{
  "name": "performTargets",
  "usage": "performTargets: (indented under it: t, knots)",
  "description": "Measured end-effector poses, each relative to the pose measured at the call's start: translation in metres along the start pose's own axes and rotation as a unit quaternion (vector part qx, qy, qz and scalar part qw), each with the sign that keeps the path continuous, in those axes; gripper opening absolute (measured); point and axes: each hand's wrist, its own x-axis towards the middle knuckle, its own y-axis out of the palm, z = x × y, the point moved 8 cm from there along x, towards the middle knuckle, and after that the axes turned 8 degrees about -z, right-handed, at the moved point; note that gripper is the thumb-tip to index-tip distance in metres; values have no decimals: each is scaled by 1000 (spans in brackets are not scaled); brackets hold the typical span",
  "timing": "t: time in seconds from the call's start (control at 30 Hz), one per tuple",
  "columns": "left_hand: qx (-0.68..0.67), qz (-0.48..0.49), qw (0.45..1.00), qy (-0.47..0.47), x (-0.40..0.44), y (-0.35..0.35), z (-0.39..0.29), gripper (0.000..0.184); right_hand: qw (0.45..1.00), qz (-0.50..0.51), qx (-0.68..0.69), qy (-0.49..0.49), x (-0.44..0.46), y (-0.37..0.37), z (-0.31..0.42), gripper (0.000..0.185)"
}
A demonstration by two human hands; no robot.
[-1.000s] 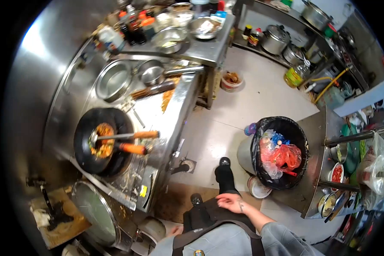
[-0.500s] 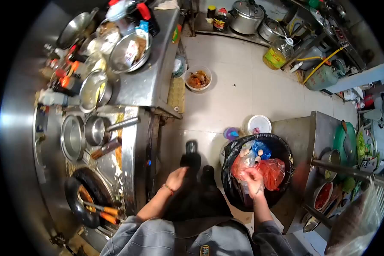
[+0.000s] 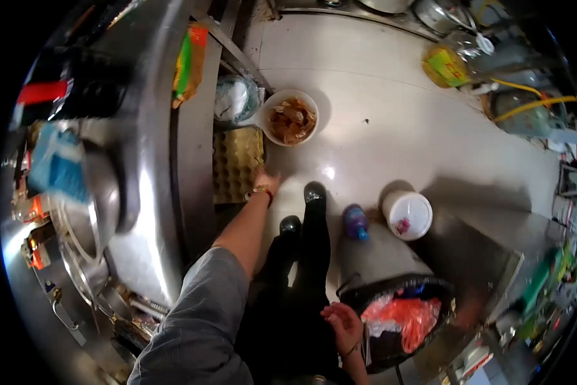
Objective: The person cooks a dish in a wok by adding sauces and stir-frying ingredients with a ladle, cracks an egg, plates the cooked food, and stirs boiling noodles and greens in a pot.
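My left hand point(image 3: 267, 180) reaches down beside the low shelf, at the right edge of a cardboard egg tray point(image 3: 234, 165). Its fingers look partly spread, and whether they touch the tray is unclear. A white tub point(image 3: 310, 131) of brown scraps stands on the floor just beyond it. My right hand point(image 3: 344, 323) hangs low near my leg with its fingers curled, left of a black-lined bin point(image 3: 391, 283) holding red plastic bags point(image 3: 417, 319). Anything within those curled fingers is too small to make out.
To the left runs a steel counter point(image 3: 148, 218) with bowls on it. A purple bottle point(image 3: 355, 222) and a white bucket point(image 3: 411, 215) stand beyond the bin. An oil jug point(image 3: 445, 65) sits on the floor at the upper right.
The view has moved forward, past the stove toward the steel counter. My left hand has stretched out to the egg tray. My right hand has left the space over the bin.
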Motion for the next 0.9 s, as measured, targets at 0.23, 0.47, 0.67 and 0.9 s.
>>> performTargets:
  t: [0.23, 0.47, 0.67, 0.9]
  knots:
    - [0, -227, 952, -204, 187, -20, 112, 65, 994, -55, -72, 53, 134, 0, 5, 27]
    - [76, -363, 909, -189, 258, -56, 207, 81, 973, -95, -181, 108, 170, -24, -1, 24]
    - [49, -352, 914, -196, 236, -73, 206, 93, 973, -82, -161, 141, 178, -12, 1, 23]
    - [19, -318, 947, -33, 234, -85, 172, 65, 969, -106, -142, 173, 180, -27, -9, 22]
